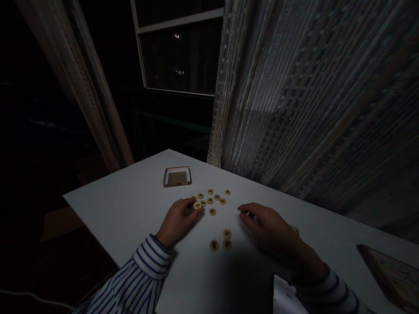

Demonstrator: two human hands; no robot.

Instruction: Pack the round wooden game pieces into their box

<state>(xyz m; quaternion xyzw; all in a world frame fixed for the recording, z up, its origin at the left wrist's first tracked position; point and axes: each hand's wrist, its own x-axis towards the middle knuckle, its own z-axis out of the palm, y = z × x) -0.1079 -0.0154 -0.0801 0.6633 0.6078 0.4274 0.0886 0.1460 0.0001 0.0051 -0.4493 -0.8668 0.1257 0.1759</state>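
Note:
My left hand [180, 219] is closed, with thumb and forefinger pinching a round, pale yellow Chinese chess piece [197, 205] marked with a dark character. Beside its fingertips lies a loose group of several similar pieces [210, 201]. One more piece [212, 212] sits just nearer to me. Closer still are three pieces [214, 245] between my hands, two of them touching or overlapping. My right hand [266, 224] hovers to the right of the pieces, fingers curled, thumb and forefinger tips slightly apart. Nothing shows between them; its other fingers are partly hidden.
On the white table [131, 192], a shallow open box [177, 176] stands beyond my left hand. A dark-edged flat tray or board [393, 274] lies at the right. Something bright with a dark edge [286, 296] is under my right forearm. Curtains [278, 87] hang behind the table.

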